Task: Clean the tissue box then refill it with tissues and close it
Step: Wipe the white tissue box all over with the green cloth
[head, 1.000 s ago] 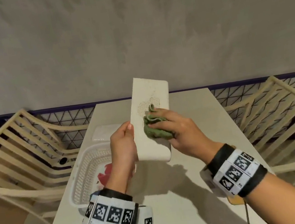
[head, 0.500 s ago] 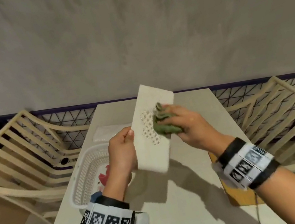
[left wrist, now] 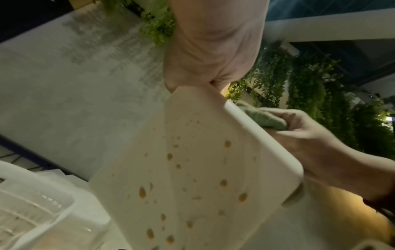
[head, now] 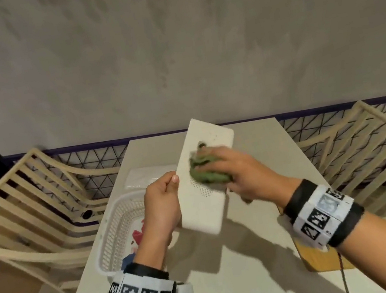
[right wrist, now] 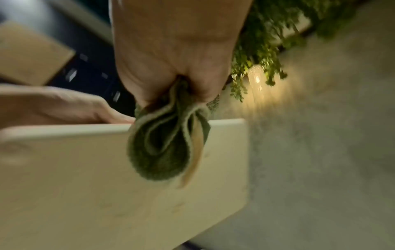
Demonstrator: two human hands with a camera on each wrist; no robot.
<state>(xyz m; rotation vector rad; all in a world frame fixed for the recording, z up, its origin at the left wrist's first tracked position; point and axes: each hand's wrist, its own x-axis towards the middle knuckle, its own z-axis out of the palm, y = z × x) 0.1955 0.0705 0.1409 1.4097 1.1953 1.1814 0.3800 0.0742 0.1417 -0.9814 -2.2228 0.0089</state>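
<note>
A white tissue box with a patch of small perforations is held tilted above the table, far end pointing away and right. My left hand grips its left long edge, thumb on the edge. My right hand clutches a bunched green cloth and presses it on the box's upper face. The left wrist view shows the box from below, speckled with droplets, the cloth at its far edge. In the blurred right wrist view the cloth hangs against the box. A white tissue pack lies on the table behind the basket.
A white plastic basket with coloured items inside stands on the left of the beige table. A yellow-brown flat item lies at the table's right edge. Slatted chairs flank both sides; a grey wall stands behind.
The box has tilted further right. My right hand has carried the cloth from the box's middle up toward its far end. My left hand keeps its grip on the left edge.
</note>
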